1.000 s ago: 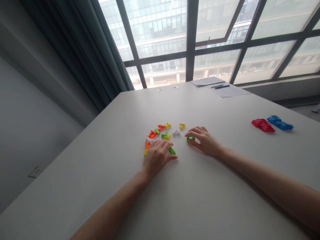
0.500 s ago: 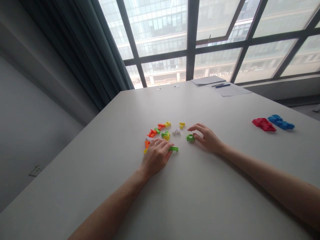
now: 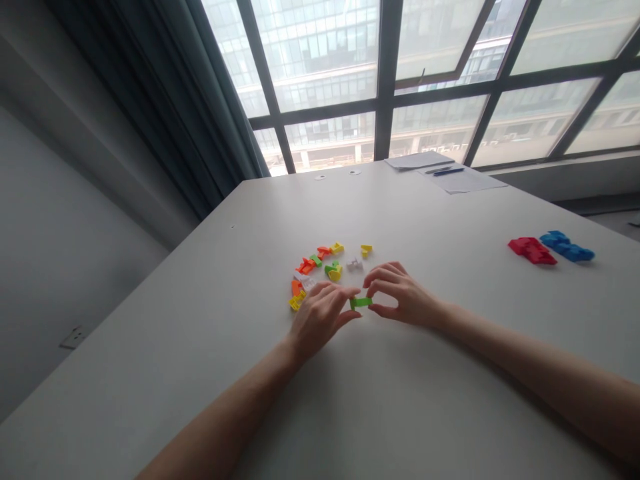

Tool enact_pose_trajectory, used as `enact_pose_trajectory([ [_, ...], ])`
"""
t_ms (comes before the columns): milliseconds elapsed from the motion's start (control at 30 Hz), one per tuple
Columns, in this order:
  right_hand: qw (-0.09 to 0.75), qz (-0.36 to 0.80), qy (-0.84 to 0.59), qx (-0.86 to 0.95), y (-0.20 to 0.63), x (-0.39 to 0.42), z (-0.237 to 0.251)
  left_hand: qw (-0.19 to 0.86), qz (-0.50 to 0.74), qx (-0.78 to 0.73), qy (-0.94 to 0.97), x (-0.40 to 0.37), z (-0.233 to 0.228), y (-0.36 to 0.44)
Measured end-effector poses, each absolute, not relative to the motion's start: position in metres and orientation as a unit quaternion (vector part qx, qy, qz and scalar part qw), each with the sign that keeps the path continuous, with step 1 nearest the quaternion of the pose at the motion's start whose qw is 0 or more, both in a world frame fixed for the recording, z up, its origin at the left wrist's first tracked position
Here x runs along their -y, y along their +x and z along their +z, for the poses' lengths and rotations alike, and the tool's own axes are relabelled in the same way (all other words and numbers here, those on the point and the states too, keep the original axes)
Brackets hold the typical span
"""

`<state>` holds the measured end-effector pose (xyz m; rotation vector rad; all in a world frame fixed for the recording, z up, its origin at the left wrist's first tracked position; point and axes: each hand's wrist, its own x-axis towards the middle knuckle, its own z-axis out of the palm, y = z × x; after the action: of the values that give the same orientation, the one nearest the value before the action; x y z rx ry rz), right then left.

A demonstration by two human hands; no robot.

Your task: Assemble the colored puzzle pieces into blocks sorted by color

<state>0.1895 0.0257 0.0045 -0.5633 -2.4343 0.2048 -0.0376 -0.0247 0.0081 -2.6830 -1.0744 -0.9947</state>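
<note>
A small green plastic building piece (image 3: 361, 303) is between my two hands, low over the white table. My left hand (image 3: 323, 313) has thumb and fingertips around its left end. At the right end, the thumb and fingers of my right hand (image 3: 404, 293) pinch it. Whether it is one piece or two joined cannot be made out. Just beyond my left hand lies a curved row of small pieces, among them yellow (image 3: 297, 301), orange (image 3: 306, 266) and white (image 3: 307, 283) ones. A green and yellow pair (image 3: 333, 271), a white piece (image 3: 355, 264) and a yellow piece (image 3: 367, 251) lie inside and beside the curve.
On the right of the white table (image 3: 450, 387) lie a red plastic block (image 3: 532, 251) and a blue one (image 3: 567, 246). Papers (image 3: 419, 161) and a pen (image 3: 449, 171) are at the far edge, below the window. A dark curtain (image 3: 165, 100) hangs at the left.
My right hand has moved left and nearer, to the green piece by my left hand. The green ring-like piece it was touching no longer shows in its old spot. My left hand shifted slightly right.
</note>
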Motion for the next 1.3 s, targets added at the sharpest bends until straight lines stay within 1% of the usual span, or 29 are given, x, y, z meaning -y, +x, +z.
enact_pose_trajectory([
  [200, 0.268, 0.067, -0.24, 0.931, 0.215, -0.043, 0.007, 0.036, -0.29, 0.403, -0.867, 0.022, 0.005, -0.041],
  [367, 0.233, 0.07, -0.262, 0.934, 0.228, -0.053, 0.004, 0.03, -0.283, 0.412, -0.866, 0.022, 0.003, -0.041],
  [633, 0.237, 0.115, -0.324, 0.909, 0.221, -0.055, -0.008, 0.029, -0.279, 0.409, -0.868, 0.021, 0.001, -0.041],
  [767, 0.248, 0.115, -0.335, 0.902, 0.221, -0.057, -0.01, 0.031, -0.279, 0.409, -0.868, 0.02, 0.001, -0.042],
  [900, 0.254, 0.112, -0.311, 0.909, 0.221, -0.056, -0.008, 0.031, -0.28, 0.409, -0.868, 0.02, 0.001, -0.041],
  [1067, 0.239, 0.118, -0.26, 0.928, 0.221, -0.057, -0.005, 0.037, -0.284, 0.407, -0.867, 0.019, 0.002, -0.041],
  [1300, 0.24, 0.137, -0.254, 0.927, 0.221, -0.057, -0.005, 0.045, -0.283, 0.411, -0.865, 0.02, 0.003, -0.04],
])
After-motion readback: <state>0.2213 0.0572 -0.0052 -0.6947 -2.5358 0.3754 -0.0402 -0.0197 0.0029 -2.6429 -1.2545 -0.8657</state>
